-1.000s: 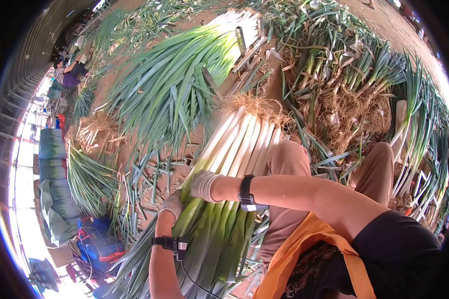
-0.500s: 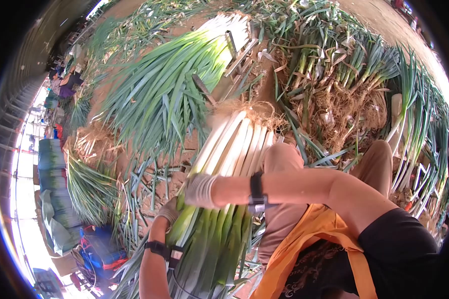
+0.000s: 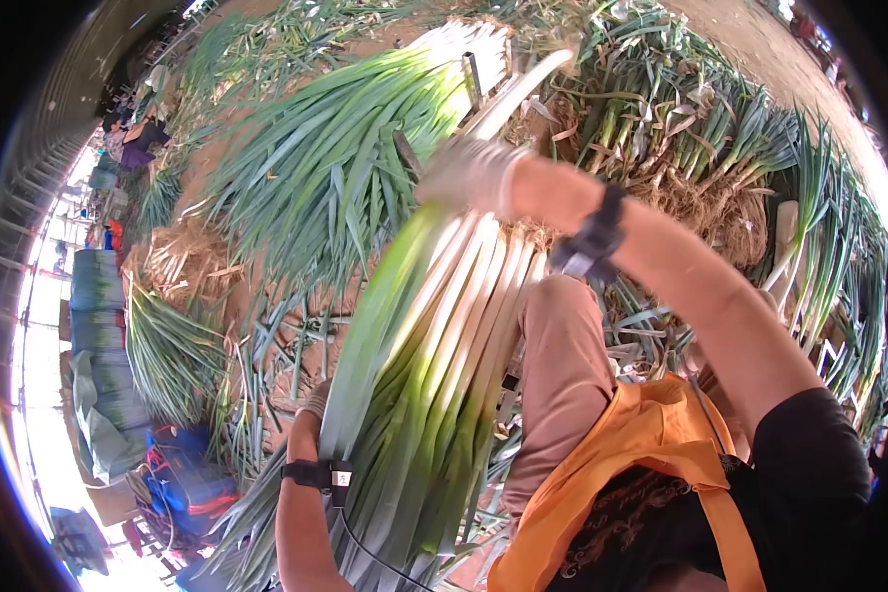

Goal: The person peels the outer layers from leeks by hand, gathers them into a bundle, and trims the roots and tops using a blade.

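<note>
My right hand [image 3: 472, 180], in a pale glove and smeared by motion, is closed round a leek [image 3: 521, 91]. The leek's white end points up and away, and its green leaves trail down toward me. Below it lies a pile of leeks [image 3: 454, 316], white stalks away from me and leaves near me. My left hand [image 3: 316, 400], also gloved, is low on the left side of this pile beside the trailing leaves; its fingers are hidden. Beyond the pile, a larger heap of leeks [image 3: 335, 168] rests by a metal frame [image 3: 474, 81].
Rooty, untrimmed leeks [image 3: 691, 187] lie at the back right, with more long leeks [image 3: 839, 237] at the far right. A small bundle [image 3: 173, 365] and a blue bag [image 3: 192, 483] are on the left. Leaf scraps litter the ground. A person [image 3: 143, 143] is in the distance.
My right hand has moved up and away from the pile's middle, lifting a leek with it. My left hand has shifted slightly down and left, further behind the leaves.
</note>
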The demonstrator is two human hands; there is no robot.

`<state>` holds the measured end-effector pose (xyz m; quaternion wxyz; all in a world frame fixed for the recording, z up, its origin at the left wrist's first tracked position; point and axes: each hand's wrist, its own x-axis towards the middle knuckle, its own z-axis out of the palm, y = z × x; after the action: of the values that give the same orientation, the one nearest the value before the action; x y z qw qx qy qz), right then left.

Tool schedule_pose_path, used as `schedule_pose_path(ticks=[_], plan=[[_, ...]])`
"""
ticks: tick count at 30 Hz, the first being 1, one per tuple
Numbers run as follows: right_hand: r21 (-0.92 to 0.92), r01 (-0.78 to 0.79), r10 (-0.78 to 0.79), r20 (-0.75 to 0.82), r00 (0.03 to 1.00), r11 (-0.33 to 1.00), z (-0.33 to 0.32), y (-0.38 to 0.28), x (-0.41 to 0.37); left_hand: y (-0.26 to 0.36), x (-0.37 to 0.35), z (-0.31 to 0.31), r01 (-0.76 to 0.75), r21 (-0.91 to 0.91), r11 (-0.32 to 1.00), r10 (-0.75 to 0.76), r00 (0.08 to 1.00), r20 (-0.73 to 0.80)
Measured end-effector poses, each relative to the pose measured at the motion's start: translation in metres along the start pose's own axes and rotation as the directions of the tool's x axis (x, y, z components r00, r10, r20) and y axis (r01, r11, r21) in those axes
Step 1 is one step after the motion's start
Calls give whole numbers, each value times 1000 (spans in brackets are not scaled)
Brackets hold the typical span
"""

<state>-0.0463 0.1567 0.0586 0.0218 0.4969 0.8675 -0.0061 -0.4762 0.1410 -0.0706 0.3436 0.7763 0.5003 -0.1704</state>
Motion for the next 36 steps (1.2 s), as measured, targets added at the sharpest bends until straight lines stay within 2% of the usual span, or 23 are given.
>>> schedule_pose_path(ticks=[1, 2, 3, 5, 6, 7, 8, 9, 11, 13, 16, 17, 18, 19, 20, 22, 24, 25, 27, 28, 29, 31, 36], plan=[[181, -8, 40, -174, 984, 983, 1, 30, -25, 7, -4, 0, -15, 24, 1000, 16, 999, -28], [78, -179, 187, -114, 976, 981, -5, 54, -44, 17, -11, -1, -38, 55, 998, 42, 996, -73], [183, -318, 344, -131, 930, 930, -20, 71, -78, 29, -19, -2, -59, 93, 994, 71, 990, -123], [-300, -369, 328, -177, 928, 880, -28, 114, -141, 46, -26, -1, -50, 128, 991, 71, 983, -169], [31, -528, 519, -242, 820, 849, -29, 134, -183, 51, -26, -1, -22, 113, 993, 40, 986, -163], [-478, -395, 372, -146, 917, 785, -22, 165, -222, 48, -16, -2, 100, 24, 995, -99, 994, -40], [-420, -496, 453, -205, 868, 760, -11, 186, -270, 46, -15, 1, 95, 35, 995, -93, 994, -65], [210, -834, 860, -160, 485, 510, -11, 189, -300, 49, -17, 2, 93, 48, 995, -89, 992, -89], [326, -836, 893, -249, 375, 442, 40, 244, -400, 52, -17, 3, 130, 76, 989, -121, 987, -107], [-24, -995, 988, -114, 103, 101, 51, 231, -429, 52, -15, 5, 199, 103, 975, -189, 977, -100], [375, -914, 985, -127, 114, 154, 138, 257, -458, 50, -18, 14, 153, 59, 986, -136, 964, -230], [763, -636, 990, 137, -14, -115, 140, 243, -427, 57, -21, 14, 176, 131, 976, -142, 962, -234], [891, -191, 908, 419, -8, -413, 132, 208, -363, 72, -26, 11, 197, 203, 959, -147, 960, -239], [670, -742, 921, 305, 242, -27, 106, 150, -300, 84, -29, 8, 217, 273, 937, -150, 958, -245], [542, -815, 842, 327, 429, 205, 99, 116, -249, 92, -29, 7, 247, 285, 926, -182, 955, -235], [267, -700, 556, 451, 698, 662, 94, 64, -168, 101, -30, 4, 309, 308, 900, -248, 943, -221], [322, -467, 330, 399, 856, 824, 109, 11, -98, 94, -24, 3, 297, 288, 910, -256, 951, -171], [311, -222, 146, 250, 957, 924, 145, -6, -68, 89, -20, 4, 289, 278, 916, -257, 955, -145], [306, -30, -42, 226, 973, 952, 145, -58, -17, 76, -19, 8, 218, 263, 940, -164, 963, -212], [297, -66, -42, 345, 938, 953, 157, -74, 5, 70, -18, 9, 178, 258, 950, -114, 962, -246], [222, -60, -8, 294, 956, 973, 206, -85, 22, 65, -17, 9, 151, 186, 971, -101, 962, -253], [132, -87, 26, 405, 914, 987, 172, -96, 31, 56, -17, 7, 97, 39, 994, -83, 959, -272], [155, -104, 15, 489, 872, 982, 160, -98, 18, 62, -16, -3, 159, 113, 981, -133, 968, -213]])
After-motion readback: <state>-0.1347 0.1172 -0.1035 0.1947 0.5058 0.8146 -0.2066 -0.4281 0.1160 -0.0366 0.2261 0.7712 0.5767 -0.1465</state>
